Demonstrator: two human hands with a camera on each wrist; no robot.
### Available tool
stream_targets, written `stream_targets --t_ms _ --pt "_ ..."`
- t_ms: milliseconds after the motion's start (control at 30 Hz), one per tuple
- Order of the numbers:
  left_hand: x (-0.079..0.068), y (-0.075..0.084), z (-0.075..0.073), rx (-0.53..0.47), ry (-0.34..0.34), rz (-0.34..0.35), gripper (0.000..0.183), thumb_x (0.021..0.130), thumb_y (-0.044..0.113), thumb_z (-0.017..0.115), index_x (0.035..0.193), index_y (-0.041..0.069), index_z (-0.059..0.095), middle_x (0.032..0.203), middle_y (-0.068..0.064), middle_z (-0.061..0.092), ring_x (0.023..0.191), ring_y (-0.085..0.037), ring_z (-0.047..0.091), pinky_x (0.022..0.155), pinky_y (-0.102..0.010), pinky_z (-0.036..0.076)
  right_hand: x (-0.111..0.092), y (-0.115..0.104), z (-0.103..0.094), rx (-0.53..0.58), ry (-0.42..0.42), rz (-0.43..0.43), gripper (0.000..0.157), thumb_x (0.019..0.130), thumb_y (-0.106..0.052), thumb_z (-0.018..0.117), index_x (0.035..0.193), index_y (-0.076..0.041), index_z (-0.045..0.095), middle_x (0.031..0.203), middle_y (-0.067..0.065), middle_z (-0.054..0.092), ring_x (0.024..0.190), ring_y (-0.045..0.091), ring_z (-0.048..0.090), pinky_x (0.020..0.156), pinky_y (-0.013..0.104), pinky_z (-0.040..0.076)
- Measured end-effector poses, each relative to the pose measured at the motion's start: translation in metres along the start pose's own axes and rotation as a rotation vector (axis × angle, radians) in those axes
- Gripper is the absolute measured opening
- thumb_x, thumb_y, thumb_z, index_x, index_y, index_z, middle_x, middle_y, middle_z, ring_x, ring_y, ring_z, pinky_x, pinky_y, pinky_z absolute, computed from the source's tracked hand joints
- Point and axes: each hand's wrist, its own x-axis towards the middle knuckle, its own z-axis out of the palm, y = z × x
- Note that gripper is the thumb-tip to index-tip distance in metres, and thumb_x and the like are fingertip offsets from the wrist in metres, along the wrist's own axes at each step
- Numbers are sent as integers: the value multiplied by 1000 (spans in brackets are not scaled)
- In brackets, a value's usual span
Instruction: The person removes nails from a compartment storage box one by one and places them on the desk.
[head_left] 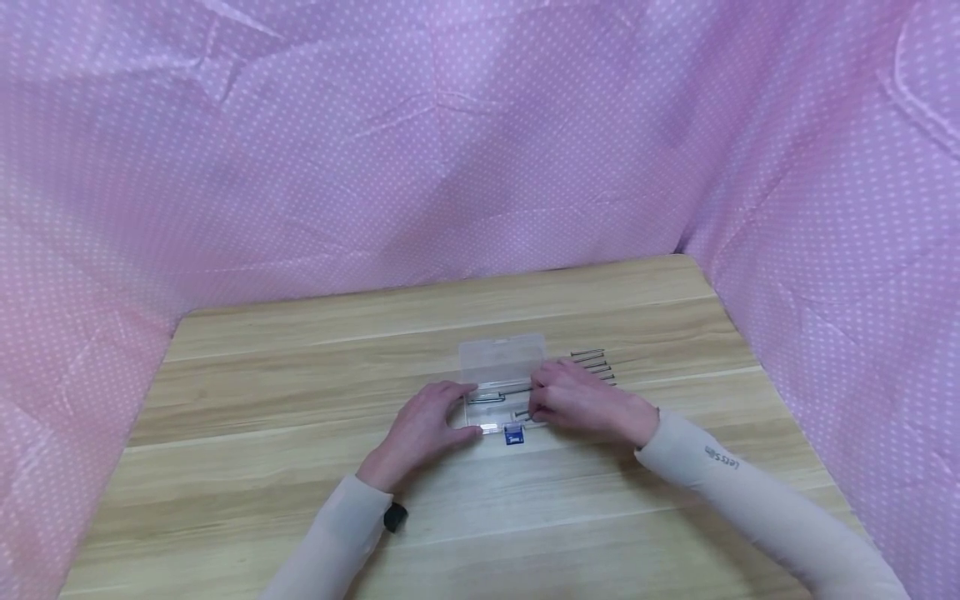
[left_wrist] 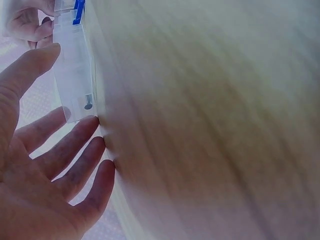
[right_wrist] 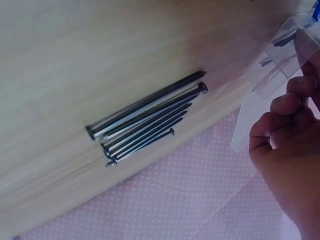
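Observation:
A clear plastic box [head_left: 487, 419] stands on the table with its lid [head_left: 501, 358] folded back and a blue latch [head_left: 513, 435] at the front. Its left end sits between the thumb and fingers of my left hand [head_left: 427, 421], the thumb at the front edge, the fingers around the far corner. Reaching into the right part of the box, my right hand [head_left: 573, 398] pinches a nail [head_left: 521, 414]; its far end is hidden by the fingers. Other nails [head_left: 486, 400] lie inside, towards the back. In the left wrist view, a nail head [left_wrist: 88, 105] shows through the end wall.
To the right of the box, several loose nails [right_wrist: 150, 110] lie side by side on the wooden table [head_left: 300, 400]. Pink dotted cloth [head_left: 420, 150] hangs behind the table and along its sides. A black object [head_left: 395, 517] sits by my left cuff.

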Motion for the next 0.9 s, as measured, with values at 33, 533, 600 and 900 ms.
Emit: stream_targets --t_ms 33,533,600,900 --pt "0 0 0 0 1 -2 68 85 41 85 142 13 62 139 -10 63 131 -32 55 111 -52 44 0 0 0 -5 -1 -5 4 90 -23 81 93 -20 78 93 -8 60 93 15 57 83 34 47" --pt "0 1 1 -14 5 -29 68 85 43 85 142 14 62 140 -9 63 132 -31 54 112 -51 43 5 2 2 -95 5 -71 6 93 -22 79 98 -22 81 97 -7 65 93 14 56 86 34 48" --pt "0 1 1 -11 3 -31 69 85 43 84 142 14 62 140 -9 62 132 -31 54 112 -51 43 5 2 2 -102 0 -76 6 93 -22 78 98 -22 81 98 -7 65 93 14 56 85 33 48" --pt "1 2 1 -13 1 -48 69 84 44 85 142 14 62 139 -8 63 131 -30 55 111 -51 44 3 6 2 -97 34 -113 4 95 -25 75 95 -22 78 93 -8 61 88 13 54 83 32 48"
